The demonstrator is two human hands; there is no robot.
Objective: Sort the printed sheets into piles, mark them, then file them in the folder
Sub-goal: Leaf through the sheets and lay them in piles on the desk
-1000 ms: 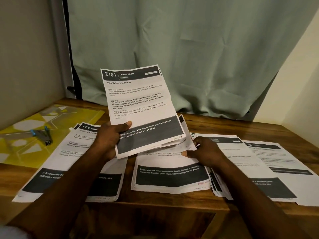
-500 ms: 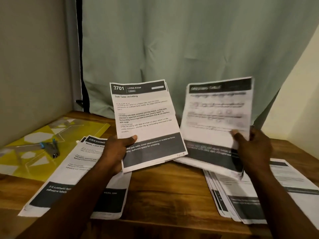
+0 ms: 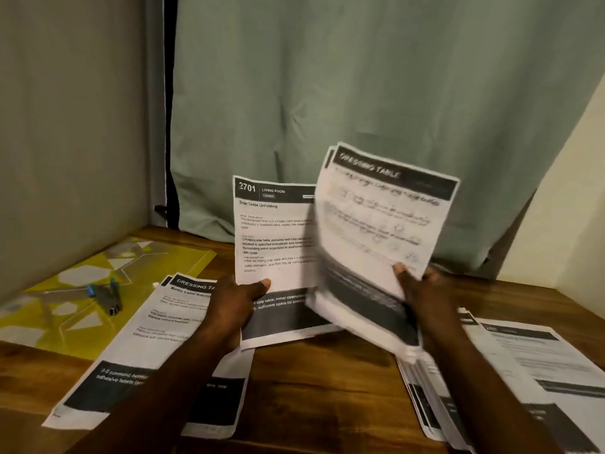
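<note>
White printed paper is up off the wooden table [image 3: 320, 391], one lot in each hand, above its middle; sorting is the step in hand, I'd say, with marking and filing not yet begun. The left hand [image 3: 234, 306] grasps the Living Room sheet [image 3: 271, 231] near its lower left edge, thumb laid across the front, fingers behind. The right hand [image 3: 422, 293] pinches a thin Dressing Table bundle [image 3: 383, 224] low down, thumb on its face; the bundle is tilted, blurred, and overlaps the other sheet's right side. Both forearms reach in from the near edge.

A Dressing pile [image 3: 157, 339] lies by the near left edge; that looks like the bundle's home, so the next move calls for carrying it across the left arm and squaring it on top. More piles [image 3: 530, 362] fan out along the near right edge; the yellow folder [image 3: 65, 290], a small blue-grey tool [image 3: 104, 294] on it, sits toward the far left corner.
</note>
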